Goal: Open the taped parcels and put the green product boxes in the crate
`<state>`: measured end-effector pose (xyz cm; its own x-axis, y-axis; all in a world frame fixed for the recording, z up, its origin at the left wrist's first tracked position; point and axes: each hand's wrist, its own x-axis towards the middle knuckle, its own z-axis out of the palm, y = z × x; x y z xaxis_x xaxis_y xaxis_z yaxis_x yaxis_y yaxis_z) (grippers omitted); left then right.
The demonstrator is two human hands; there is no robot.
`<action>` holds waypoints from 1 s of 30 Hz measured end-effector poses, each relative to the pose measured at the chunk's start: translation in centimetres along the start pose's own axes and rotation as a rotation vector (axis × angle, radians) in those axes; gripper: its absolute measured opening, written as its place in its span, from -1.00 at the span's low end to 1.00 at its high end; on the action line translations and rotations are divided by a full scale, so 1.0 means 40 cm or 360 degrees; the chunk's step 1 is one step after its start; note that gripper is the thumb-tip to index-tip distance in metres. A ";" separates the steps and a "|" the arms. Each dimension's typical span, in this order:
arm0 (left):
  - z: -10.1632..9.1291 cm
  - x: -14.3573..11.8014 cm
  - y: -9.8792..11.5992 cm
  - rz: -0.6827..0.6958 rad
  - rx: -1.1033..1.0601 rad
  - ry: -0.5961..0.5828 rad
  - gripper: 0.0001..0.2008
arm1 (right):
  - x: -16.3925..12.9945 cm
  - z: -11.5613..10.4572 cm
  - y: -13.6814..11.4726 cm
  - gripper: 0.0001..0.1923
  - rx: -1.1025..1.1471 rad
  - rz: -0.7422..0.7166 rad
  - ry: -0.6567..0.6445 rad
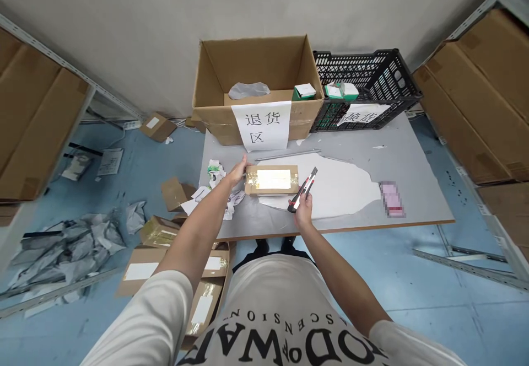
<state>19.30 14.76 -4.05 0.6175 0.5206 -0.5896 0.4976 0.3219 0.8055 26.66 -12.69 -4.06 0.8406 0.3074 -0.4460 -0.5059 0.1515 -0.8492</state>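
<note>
Over on the far left, grey plastic mailer bags [61,250] lie crumpled on the blue floor, and flattened cardboard boxes [165,256] are heaped beside the near-left corner of the table [413,200]. On that corner sit scraps of crumpled paper [215,172].

The person's left hand [237,172] reaches out across those scraps and presses against the left end of a small taped parcel [271,179] — fingers held together along its short edge, thumb tucked underneath as far as I can tell. The parcel lies flat near the middle of the table, a little left of centre, its top shiny with clear tape, and its right end rests on a torn white sheet [343,187].

Behind it, at the table's back edge, stands a big open cardboard box [256,74] with a paper sign [262,126] hanging off its front.

Just right of the parcel, the right hand [303,211] is curled around the lower end of a red-and-black utility knife [303,189], gripping it tightly; the knife slants up toward the parcel's right end, close but not touching.

Further right, a black plastic crate [372,79] sits at the back — and a small pink packet [392,199] lies alone near the front edge.
</note>
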 end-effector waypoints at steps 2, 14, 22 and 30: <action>0.010 -0.012 -0.006 0.0000 -0.0150 0.0015 -0.27 | 0.011 0.007 -0.004 -0.61 0.0056 -0.0012 -0.0016; 0.119 -0.214 -0.055 -0.0116 -0.0846 0.0251 -0.18 | 0.298 0.124 -0.211 -0.89 -0.0358 0.0187 -0.0483; 0.175 -0.258 -0.100 -0.0139 -0.0954 0.0292 -0.14 | 0.368 0.141 -0.207 -0.90 -0.0618 0.0341 -0.0704; 0.154 -0.249 -0.108 -0.0207 -0.0698 0.0234 -0.25 | 0.372 0.134 -0.168 -0.87 -0.0435 0.0220 -0.0709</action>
<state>14.74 3.32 -2.00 0.4586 0.5499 -0.6981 0.2417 0.6787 0.6935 41.54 -4.09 -3.48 0.5763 0.6846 -0.4464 -0.4875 -0.1504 -0.8601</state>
